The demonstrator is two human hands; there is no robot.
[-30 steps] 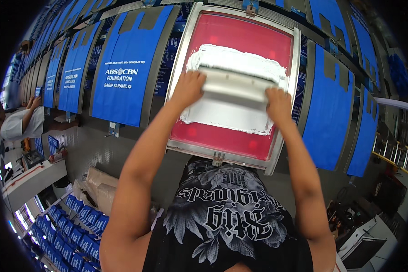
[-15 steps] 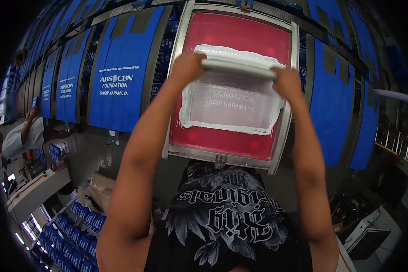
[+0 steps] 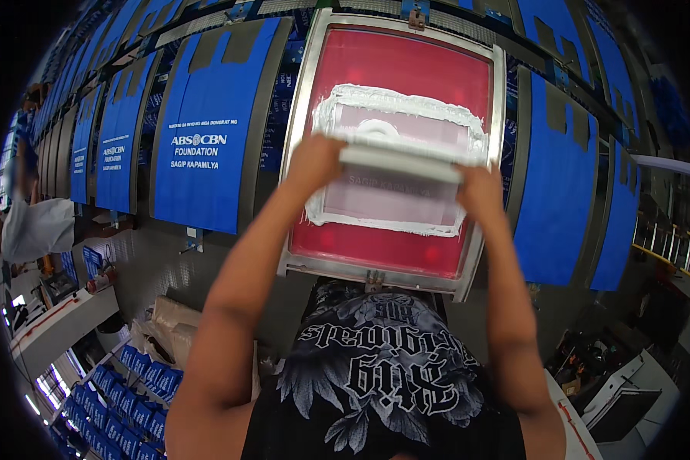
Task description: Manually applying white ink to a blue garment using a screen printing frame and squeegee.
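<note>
My left hand and my right hand are closed around the two ends of a pale squeegee. It lies crosswise over a printing screen with red mesh and a silvery metal frame. White ink forms a thick, ragged border around a paler rectangle in the mesh. A curved white patch shows just beyond the squeegee. Faint lettering is visible through the mesh on the near side of the squeegee, partly covered by its blur.
Blue fabric pieces on dark boards stand left, some with white print; plain blue ones stand right. Small blue printed items fill a rack at lower left. A co-worker's pale sleeve shows at far left.
Both hands have drawn the squeegee toward me, from the screen's upper part to the middle of the pale rectangle. The co-worker's arm at far left has shifted.
</note>
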